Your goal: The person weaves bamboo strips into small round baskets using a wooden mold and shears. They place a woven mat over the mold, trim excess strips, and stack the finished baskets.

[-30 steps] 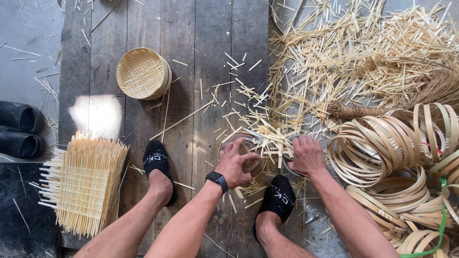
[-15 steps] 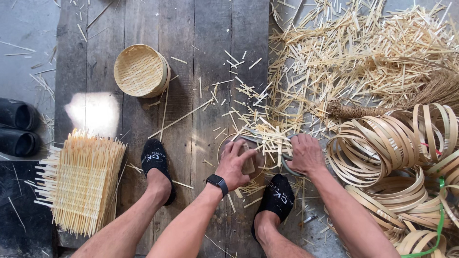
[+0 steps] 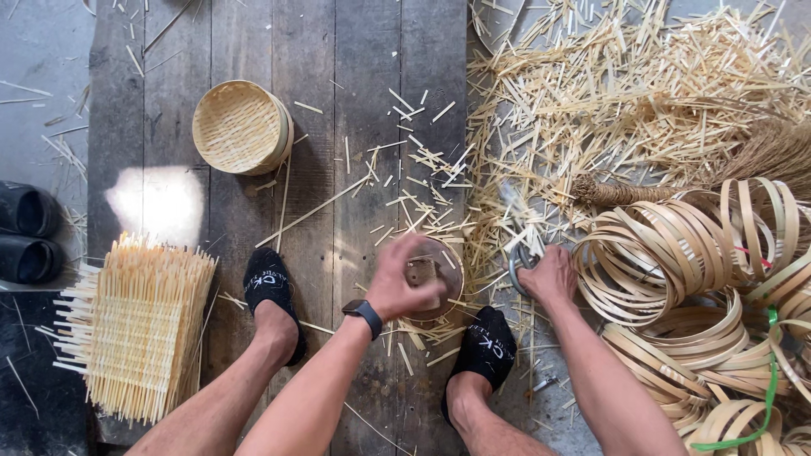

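Viewed from above, seated at floor level. Left hand (image 3: 412, 283), motion-blurred, laid over a round brown wooden disc (image 3: 441, 272) with a small pale block on top; fingers curved down onto it, though whether pinching or merely pressing cannot be told. Disc flat on the boards, between the two feet in black socks (image 3: 272, 291), just left of the right hand. Black wristwatch (image 3: 363, 313) on the left wrist.

Right hand (image 3: 547, 277) closed around a grey metal looped tool (image 3: 517, 257), blurred, low over the straw-coloured litter and just beside the disc.

Judged as a step of steadying the disc with one hand and bringing the tool alongside with the other. Required for any further handling: firm downward hold on the disc, tool edge kept off the fingers, loose splinters underfoot minded.

Surface: dark weathered wooden planks (image 3: 363, 101), strewn with short pale bamboo splinters (image 3: 642, 93), thickest to the right. Round woven bamboo tray (image 3: 241, 127) further off to the left; stack of square woven bamboo mats (image 3: 135, 329) at the left edge. Heap of bent bamboo strip hoops (image 3: 667, 253) at right, some bound by a green strap (image 3: 769, 380); brown fibre broom (image 3: 760, 160) behind. Pair of black shoes (image 3: 25, 232) on grey concrete, far left.
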